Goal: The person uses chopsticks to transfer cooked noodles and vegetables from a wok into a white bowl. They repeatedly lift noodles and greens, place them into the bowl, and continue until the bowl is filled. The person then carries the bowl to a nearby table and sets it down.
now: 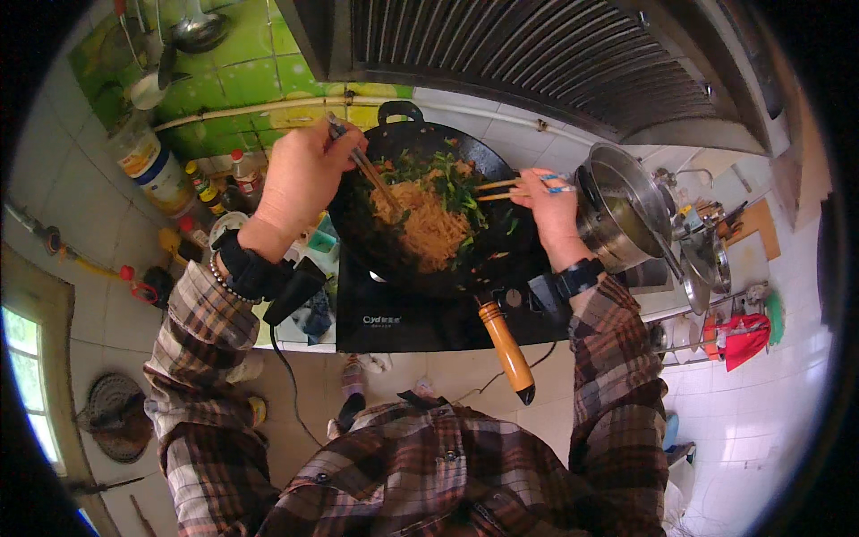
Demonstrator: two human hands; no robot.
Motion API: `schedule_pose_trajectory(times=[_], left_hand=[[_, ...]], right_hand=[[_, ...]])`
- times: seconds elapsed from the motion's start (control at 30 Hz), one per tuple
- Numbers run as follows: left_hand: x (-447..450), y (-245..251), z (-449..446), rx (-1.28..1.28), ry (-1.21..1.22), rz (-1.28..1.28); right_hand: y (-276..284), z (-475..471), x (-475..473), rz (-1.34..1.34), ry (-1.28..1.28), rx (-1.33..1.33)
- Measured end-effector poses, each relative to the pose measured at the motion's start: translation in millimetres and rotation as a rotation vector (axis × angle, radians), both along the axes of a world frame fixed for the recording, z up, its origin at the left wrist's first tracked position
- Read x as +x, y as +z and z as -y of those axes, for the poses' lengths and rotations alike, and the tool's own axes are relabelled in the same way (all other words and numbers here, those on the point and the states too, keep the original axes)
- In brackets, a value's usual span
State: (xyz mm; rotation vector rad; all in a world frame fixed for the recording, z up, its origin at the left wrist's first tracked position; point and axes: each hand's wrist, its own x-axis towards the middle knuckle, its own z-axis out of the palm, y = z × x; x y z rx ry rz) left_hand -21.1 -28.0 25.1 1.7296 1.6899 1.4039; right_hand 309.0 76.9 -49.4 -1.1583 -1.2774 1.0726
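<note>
A black wok (493, 151) with a wooden handle (504, 346) sits on a black gas cooktop (396, 335). Inside it lie brown noodles (433, 231) beside chopped green leaves (446, 171). My left hand (309, 168), over the wok's left rim, grips a pair of chopsticks (376, 174) whose lower ends reach into the noodles. At the right rim, my right hand (547, 205) holds another pair of chopsticks (496, 183), pointing left towards the greens. Black straps with devices are on both wrists.
A metal range hood (523, 54) hangs above and behind the wok. Right of it stand stacked steel pots (624, 221). Sauce bottles (245, 173) and a large plastic tub (158, 171) line the left side. Ladles (201, 32) hang at the upper left. A black cable (290, 382) drops from the left wrist.
</note>
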Motion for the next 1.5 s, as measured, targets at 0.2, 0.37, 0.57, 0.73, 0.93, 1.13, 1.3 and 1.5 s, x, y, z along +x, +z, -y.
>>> schedule_pose_trajectory(times=[0.2, 0.37, 0.57, 0.73, 0.93, 1.13, 1.3, 1.5], left_hand=[[-19.4, 10.5, 3.2, 0.072, 0.081, -0.179], [-22.3, -0.1, 1.8, 0.060, 0.094, -0.059], [-13.9, -4.2, -7.6, 0.116, 0.075, -0.124], [-15.8, -2.0, -12.3, 0.191, 0.095, -0.223], [-15.4, -8.3, -23.2, 0.164, 0.140, -0.276], [-19.4, -2.9, -8.2, 0.177, 0.129, -0.179], [-37.1, 12.0, 20.7, 0.046, 0.152, -0.149], [-46.0, 19.7, 31.9, 0.053, 0.160, -0.190]], right_hand=[[18.3, 33.7, -49.8, 0.007, 0.184, 0.148], [22.1, 65.8, -64.6, 0.078, 0.284, 0.234], [7.5, 48.5, -50.0, 0.381, 0.343, 0.184], [28.0, 28.0, -13.6, 0.198, 0.233, 0.229], [31.9, -16.6, 1.7, 0.037, -0.013, 0.104], [2.9, -54.3, -78.0, 0.031, 0.040, 0.110], [12.6, -21.6, -144.8, 0.071, 0.175, 0.184], [10.4, 62.5, -137.7, 0.216, 0.320, 0.202]])
